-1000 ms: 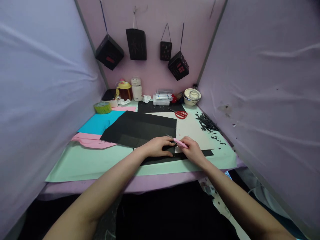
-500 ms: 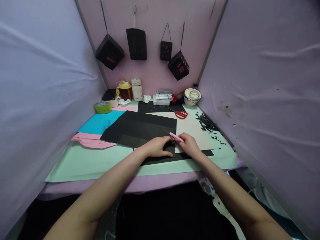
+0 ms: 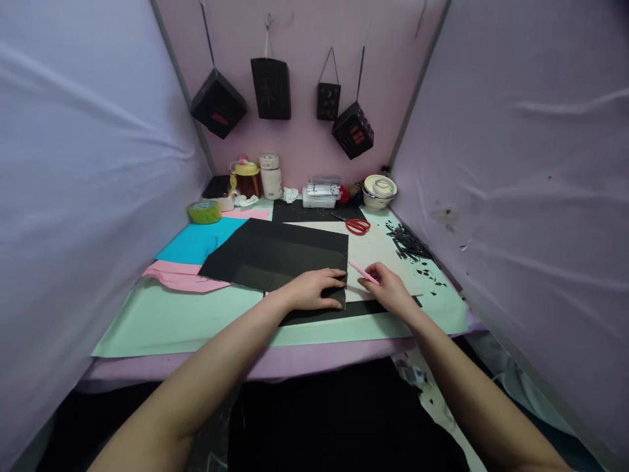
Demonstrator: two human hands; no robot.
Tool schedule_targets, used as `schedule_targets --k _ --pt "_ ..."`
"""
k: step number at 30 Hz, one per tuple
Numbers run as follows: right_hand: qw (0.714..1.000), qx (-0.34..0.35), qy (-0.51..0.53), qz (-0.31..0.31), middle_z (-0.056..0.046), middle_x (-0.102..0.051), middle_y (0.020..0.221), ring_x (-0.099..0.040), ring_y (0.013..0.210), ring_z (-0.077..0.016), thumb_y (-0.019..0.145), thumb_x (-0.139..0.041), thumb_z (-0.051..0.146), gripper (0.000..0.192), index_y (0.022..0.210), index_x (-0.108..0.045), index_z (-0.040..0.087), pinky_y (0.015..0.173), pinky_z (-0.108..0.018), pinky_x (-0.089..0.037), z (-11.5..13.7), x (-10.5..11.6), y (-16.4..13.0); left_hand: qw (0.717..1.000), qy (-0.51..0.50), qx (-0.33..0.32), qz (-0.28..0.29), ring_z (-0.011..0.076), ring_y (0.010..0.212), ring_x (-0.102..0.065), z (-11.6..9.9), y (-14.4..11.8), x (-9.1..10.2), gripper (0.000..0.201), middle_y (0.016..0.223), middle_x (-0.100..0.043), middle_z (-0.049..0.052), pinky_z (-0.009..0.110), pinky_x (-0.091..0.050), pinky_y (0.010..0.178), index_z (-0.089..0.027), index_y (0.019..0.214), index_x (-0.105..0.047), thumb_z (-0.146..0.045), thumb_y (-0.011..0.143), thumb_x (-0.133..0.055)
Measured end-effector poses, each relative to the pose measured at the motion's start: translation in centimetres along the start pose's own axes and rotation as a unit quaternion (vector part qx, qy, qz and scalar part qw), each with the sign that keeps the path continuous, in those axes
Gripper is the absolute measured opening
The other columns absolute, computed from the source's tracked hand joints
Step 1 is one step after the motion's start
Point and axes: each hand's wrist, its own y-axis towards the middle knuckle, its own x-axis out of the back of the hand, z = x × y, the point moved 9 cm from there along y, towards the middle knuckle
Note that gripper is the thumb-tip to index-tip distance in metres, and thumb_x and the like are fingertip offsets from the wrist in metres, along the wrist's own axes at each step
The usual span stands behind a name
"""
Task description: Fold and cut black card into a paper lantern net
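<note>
Booth with lilac cloth walls, four black paper lanterns point(image 3: 272, 88) hung on the back wall. Desk covered by a mint green mat point(image 3: 162, 321), with a white sheet point(image 3: 383, 252) on its right half. Left hand point(image 3: 314, 289) lay flat, fingers together and pressed down on the near right corner of the black paper point(image 3: 275, 252); fingertips point(image 3: 338, 273) reached the paper's right edge. Right hand point(image 3: 388, 288) sat just right of that edge on the white sheet, thumb and forefinger pinching a pink craft knife point(image 3: 362, 272). Knife pointed up-left, tip near the paper edge; couldn't tell if it touched. A black strip point(image 3: 363, 307) ran under both hands. Blue sheet point(image 3: 196, 239) and pink sheet point(image 3: 181, 275) lay left of the black paper. Red scissors point(image 3: 356, 226) lay further back, black scraps point(image 3: 410, 244) to the right, well apart from the hands.
</note>
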Motion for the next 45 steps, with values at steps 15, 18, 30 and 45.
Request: schedule_targets --k 15,18,30,45 --pt "0.998 -0.004 0.025 0.062 -0.001 -0.064 0.066 -0.056 0.062 -0.0168 0.088 -0.044 0.04 0.037 0.109 -0.066 0.02 0.058 -0.028 -0.041 -2.9 1.7 -2.3 0.999 0.033 -0.019 -0.001 0.0254 0.134 -0.038 -0.9 0.0 0.0 0.044 0.146 -0.042 0.008 0.043 -0.029 0.112 -0.025 0.13 -0.054 -0.042 0.089 -0.056" --pt "0.996 -0.008 0.018 0.093 -0.002 -0.068 0.076 -0.06 0.07 -0.0185 0.085 -0.052 0.043 0.036 0.11 -0.067 0.021 0.064 -0.028 -0.044 -3.2 1.4 -2.3 0.999 0.036 -0.015 -0.001 0.025 0.134 -0.038 -0.9 -0.1 -0.1 0.047 0.145 -0.043 0.008 0.043 -0.029 0.112 -0.026 0.132 -0.051 -0.042 0.089 -0.056" --pt "0.978 0.122 -0.137 0.104 -0.004 -0.058 0.088 -0.059 0.075 -0.0167 0.09 -0.05 0.039 0.032 0.118 -0.064 0.032 0.073 -0.029 -0.046 -1.3 1.2 -3.9 0.999 0.031 -0.01 -0.002 0.0254 0.137 -0.033 -0.7 -0.1 -0.1 0.051 0.148 -0.038 0.007 0.042 -0.028 0.112 -0.024 0.135 -0.048 -0.042 0.088 -0.057" --pt "0.958 0.155 -0.188 0.151 -0.002 -0.059 0.086 -0.058 0.074 -0.0158 0.094 -0.044 0.033 0.028 0.114 -0.063 0.031 0.065 -0.026 -0.039 0.4 1.0 -4.7 0.999 0.038 0.0 0.027 0.0252 0.138 -0.032 -0.8 0.4 -0.6 0.053 0.143 -0.047 0.007 0.038 -0.03 0.112 -0.019 0.134 -0.049 -0.044 0.088 -0.056"
